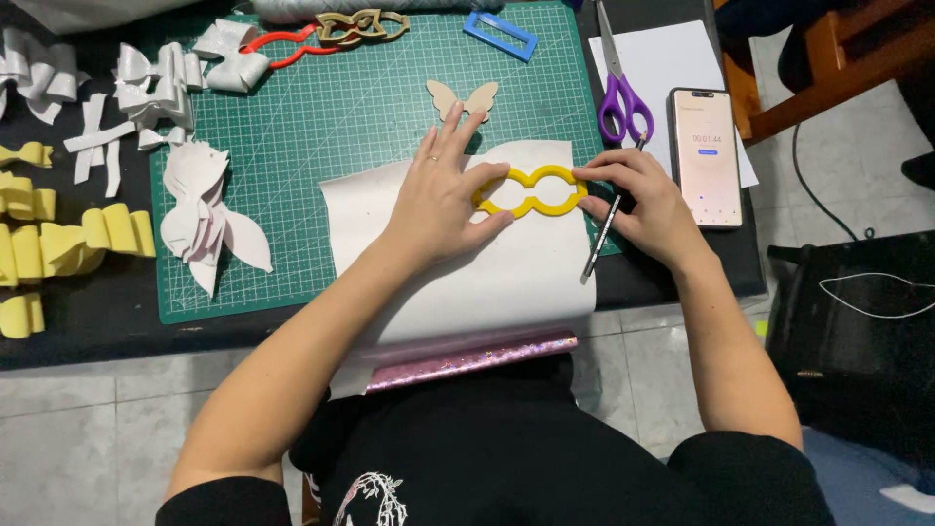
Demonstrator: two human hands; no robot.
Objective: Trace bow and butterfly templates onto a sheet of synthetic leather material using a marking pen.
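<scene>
Your left hand [443, 200] lies flat at the centre of the frame, fingers spread, pressing down on the left half of a yellow double-loop template [531, 191]. The template rests on a white sheet [467, 282] that overhangs the near edge of the green cutting mat [341, 117]. Your right hand [648, 205] comes in from the right with its fingers curled: the fingertips steady the template's right end while the hand pinches a thin pen [602, 234], which slants down to the left with its tip on the sheet.

The sheet's near end curls over a glittery pink roll [477, 358], partly hidden beneath it. Your palm covers part of the template's left loop.

One wooden butterfly shape [463, 99] sits above your left fingers. One pair of purple-handled scissors [620, 93] and one phone [705, 156] with a lit screen lie at upper right. At upper centre are three more templates: one red [282, 44], one tan [362, 26], one blue [500, 34]. The white bows [146, 83] at upper left and the yellow folded pieces [58, 234] at the left edge are too bunched to count.
</scene>
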